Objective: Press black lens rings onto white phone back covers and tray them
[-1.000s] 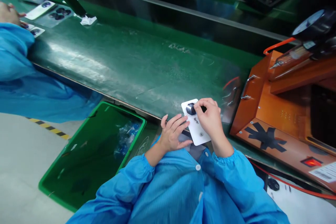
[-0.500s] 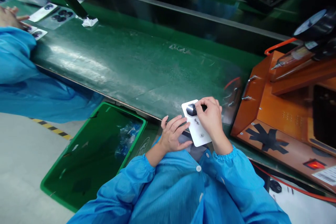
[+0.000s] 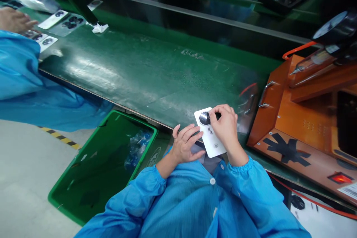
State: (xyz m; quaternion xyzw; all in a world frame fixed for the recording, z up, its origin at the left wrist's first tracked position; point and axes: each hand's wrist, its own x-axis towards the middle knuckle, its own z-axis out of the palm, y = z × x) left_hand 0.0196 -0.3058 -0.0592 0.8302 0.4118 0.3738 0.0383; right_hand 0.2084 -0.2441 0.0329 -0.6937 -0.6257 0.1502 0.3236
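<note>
A white phone-shaped panel (image 3: pixel 209 139) with a dark round camera area (image 3: pixel 205 118) and small dark print lies tilted at the table's front edge. My left hand (image 3: pixel 185 143) has its fingers spread, with their tips against the panel's left edge. My right hand (image 3: pixel 225 124) pinches at the right side of the dark camera area, thumb and forefinger together. Whatever is between those fingertips is too small to make out. The right palm hides part of the panel's right edge.
A green bin (image 3: pixel 97 178) holding clear plastic stands below the green table (image 3: pixel 134 70). An orange machine (image 3: pixel 295 119) is on the right. At the left, a co-worker's hand (image 3: pixel 16 20) is near more white panels (image 3: pixel 52 19). A crumpled tissue (image 3: pixel 99 28) lies further back.
The view has shifted slightly, so the scene sits a little further right. My hands and the panel keep nearly the same arrangement. The co-worker's hand has moved slightly over the panels.
</note>
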